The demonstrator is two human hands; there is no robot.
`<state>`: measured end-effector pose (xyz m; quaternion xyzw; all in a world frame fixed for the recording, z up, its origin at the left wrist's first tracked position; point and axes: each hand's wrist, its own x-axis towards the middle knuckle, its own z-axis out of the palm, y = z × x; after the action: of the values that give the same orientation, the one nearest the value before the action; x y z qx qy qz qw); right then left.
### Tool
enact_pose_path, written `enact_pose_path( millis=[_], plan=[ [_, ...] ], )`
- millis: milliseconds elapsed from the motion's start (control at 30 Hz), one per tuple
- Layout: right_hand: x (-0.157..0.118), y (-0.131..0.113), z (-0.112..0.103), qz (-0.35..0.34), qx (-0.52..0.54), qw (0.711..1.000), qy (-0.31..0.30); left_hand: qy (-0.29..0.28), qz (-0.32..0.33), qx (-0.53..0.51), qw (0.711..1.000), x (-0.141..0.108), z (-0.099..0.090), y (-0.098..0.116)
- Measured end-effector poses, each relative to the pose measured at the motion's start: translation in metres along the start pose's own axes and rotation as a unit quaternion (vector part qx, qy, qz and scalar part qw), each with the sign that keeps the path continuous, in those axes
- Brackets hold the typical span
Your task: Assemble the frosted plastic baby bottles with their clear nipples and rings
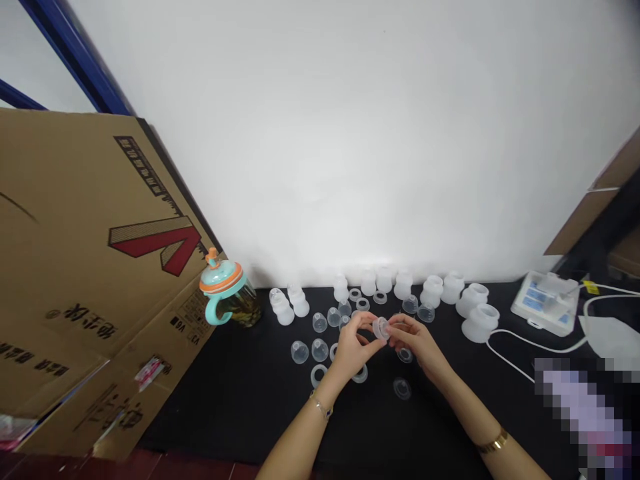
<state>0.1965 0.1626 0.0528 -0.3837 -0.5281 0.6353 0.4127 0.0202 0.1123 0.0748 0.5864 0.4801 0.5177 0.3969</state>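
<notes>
My left hand grips a small translucent ring-shaped part from its left side, and the fingers of my right hand close on its right side. Around my hands lie several clear domed caps and white rings. A flat clear disc rests below my right hand. White bottles and open wide-necked ones line the wall. Two bottles with clear tops stand farther left. Small pieces beneath my fingers are partly hidden.
A lidded teal and orange jug stands at the left beside a large cardboard box. On the right are a white plastic case and white cables on the black tabletop. A pixelated patch covers the lower right.
</notes>
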Motion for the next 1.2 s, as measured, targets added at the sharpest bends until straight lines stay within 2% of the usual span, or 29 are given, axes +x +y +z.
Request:
enact_pose_path(
  millis=[200, 433, 800, 1000, 1200],
  plan=[
    [0.0, 0.0, 0.001, -0.025, -0.024, 0.999, 0.019, 0.011, 0.006, 0.02, 1.0, -0.001, 0.001, -0.002],
    [0.001, 0.0, 0.003, -0.074, -0.11, 0.989, 0.059, 0.013, 0.017, 0.061, 0.998, -0.001, 0.002, -0.005],
    [-0.004, 0.0, 0.006, -0.158, -0.243, 0.953, 0.083, 0.0, 0.024, 0.085, 0.996, -0.002, 0.005, -0.013],
    [-0.008, -0.004, 0.009, -0.166, -0.275, 0.944, 0.082, -0.005, 0.027, 0.093, 0.995, -0.002, 0.005, -0.012],
    [-0.006, -0.002, 0.009, -0.162, -0.256, 0.949, 0.087, -0.005, 0.028, 0.089, 0.996, -0.002, 0.005, -0.013]
  ],
)
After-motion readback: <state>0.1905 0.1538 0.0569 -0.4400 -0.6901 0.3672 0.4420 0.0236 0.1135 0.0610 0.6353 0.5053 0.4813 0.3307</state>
